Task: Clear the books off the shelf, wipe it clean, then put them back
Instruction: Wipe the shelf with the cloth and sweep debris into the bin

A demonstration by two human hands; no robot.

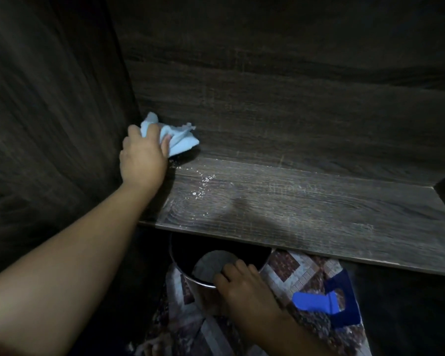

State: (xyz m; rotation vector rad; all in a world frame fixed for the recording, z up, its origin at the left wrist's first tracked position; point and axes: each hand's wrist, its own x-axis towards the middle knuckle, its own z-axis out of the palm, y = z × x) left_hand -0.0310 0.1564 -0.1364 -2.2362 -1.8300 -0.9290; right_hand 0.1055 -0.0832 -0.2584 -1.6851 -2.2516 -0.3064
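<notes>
Left side: the dark wood-grain side panel (49,111) of the unit stands upright and meets the back panel (293,98) in a corner.

Left hand (141,160): reached into that rear left corner, with the fingers curled over a crumpled light blue cloth (180,140) and gripping it. The cloth is pressed down on the dark wood-grain shelf board (319,214), touching the back panel and just beside the side panel.

Shelf board: surface bare across its visible width. A scatter of small white specks (203,182) lies on it just right of the left wrist. A faint pale smear marks the board nearer the front edge.

Below the front edge: a round metal bucket (203,296) stands upright on the floor, partly under the shelf. A grey disc shows inside; what it is cannot be told.

Right hand (244,286): fingers hooked over the near rim of the bucket, gripping it.

Floor: a patterned brown and grey rug (293,268) lies under the bucket. To the right, a bright blue plastic object (316,300) rests on the rug; its kind cannot be told.
</notes>
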